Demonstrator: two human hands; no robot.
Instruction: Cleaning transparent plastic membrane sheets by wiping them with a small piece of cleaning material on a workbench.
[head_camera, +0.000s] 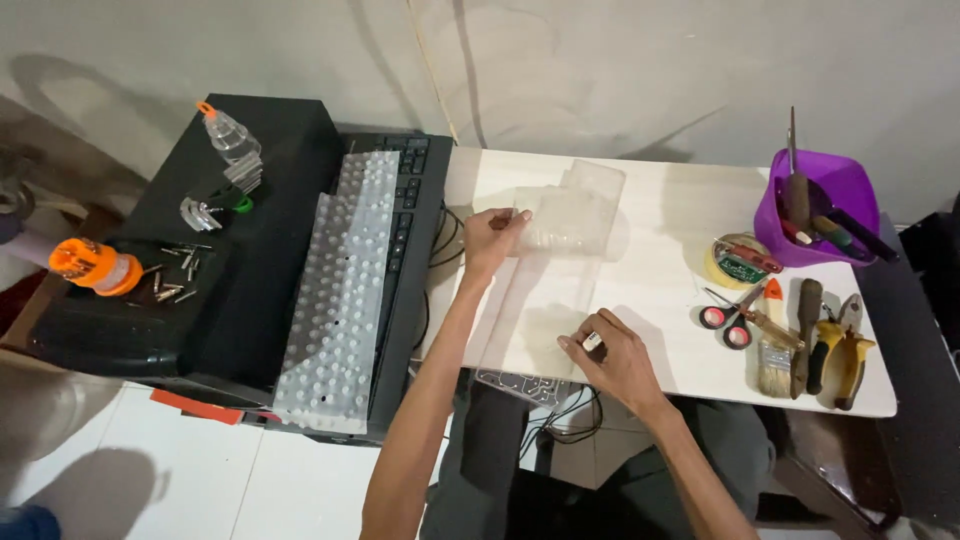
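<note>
A clear plastic sheet (560, 270) lies spread on the white table (660, 200). My left hand (490, 240) pinches its far left part, where the sheet is folded or bunched. My right hand (612, 352), with a ring on one finger, presses down on the sheet's near edge by the table's front. To the left, a translucent rubber dome mat (338, 290) rests on a black keyboard (405, 230), which lies on a black case (260, 250).
At the table's right: a purple tub (835, 190) of tools, a tape roll (735, 262), scissors (728, 318), a brush (775, 350), a screwdriver (806, 330) and pliers (845, 355). On the case: several screws (175, 275), an orange object (95, 267), a clear bottle (232, 140). Cables hang below.
</note>
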